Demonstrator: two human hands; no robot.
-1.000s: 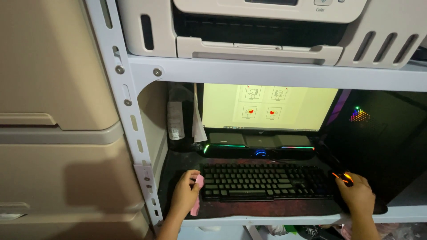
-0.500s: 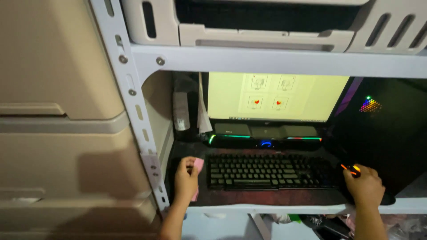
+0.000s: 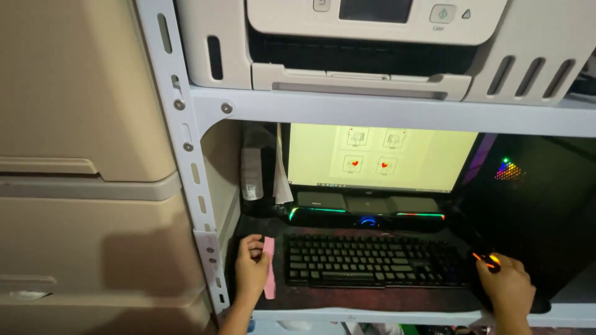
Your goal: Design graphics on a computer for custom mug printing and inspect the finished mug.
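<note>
My left hand [image 3: 251, 268] rests on the dark desk mat left of a black keyboard [image 3: 372, 260] and grips a flat pink strip-shaped object [image 3: 269, 267] that stands on its edge. My right hand [image 3: 508, 286] lies over a mouse [image 3: 488, 259] with an orange glow at the keyboard's right end; most of the mouse is hidden under the hand. Behind the keyboard sits a lit monitor [image 3: 379, 156] with a pale yellow screen showing several small pictures.
A white metal rack post [image 3: 186, 155] rises left of the desk; beige plastic drawers [image 3: 81, 186] stand beyond it. A white printer [image 3: 385, 43] sits on the shelf above. A glowing speaker bar [image 3: 366, 216] lies under the monitor. A dark computer case [image 3: 534, 186] fills the right.
The view has dropped slightly and shifted, so the printer shows more. Both hands stay in place, the left on the pink object and the right on the mouse.
</note>
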